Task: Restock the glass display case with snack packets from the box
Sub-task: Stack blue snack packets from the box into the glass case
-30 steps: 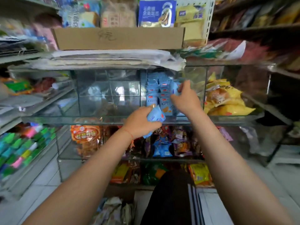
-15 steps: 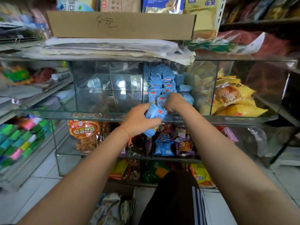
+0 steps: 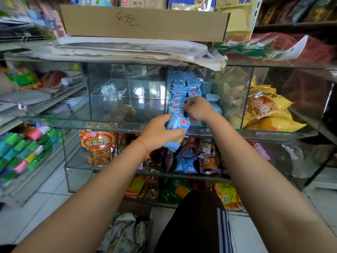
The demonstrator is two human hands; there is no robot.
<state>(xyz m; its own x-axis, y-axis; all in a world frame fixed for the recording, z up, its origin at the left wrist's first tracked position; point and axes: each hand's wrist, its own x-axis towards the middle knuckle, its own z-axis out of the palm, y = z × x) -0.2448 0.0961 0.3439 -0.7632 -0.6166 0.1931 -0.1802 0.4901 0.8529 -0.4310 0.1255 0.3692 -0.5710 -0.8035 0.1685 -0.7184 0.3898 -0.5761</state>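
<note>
The glass display case (image 3: 125, 125) has several compartments. Its middle one holds stacked rows of light blue snack packets (image 3: 179, 92). My left hand (image 3: 158, 132) grips a bunch of the same blue packets (image 3: 177, 133) just in front of the case's front edge. My right hand (image 3: 198, 108) is curled at the mouth of the blue compartment, fingertips pinching the top of a packet in my left hand's bunch. At the bottom, an open cardboard box (image 3: 135, 212) holds pale wrapped packets (image 3: 124, 232).
Yellow bread bags (image 3: 269, 110) fill the right compartment; the left compartments (image 3: 124, 95) hold nothing. A cardboard sign (image 3: 144, 21) and papers lie on top of the case. Lower glass shelves (image 3: 191, 156) hold mixed snacks. A side shelf of colourful items (image 3: 21, 150) stands left. My knee (image 3: 197, 221) is below.
My right hand has drawn back from deep among the stacked packets to the compartment's mouth, meeting the bunch in my left hand. My left hand has stayed in place.
</note>
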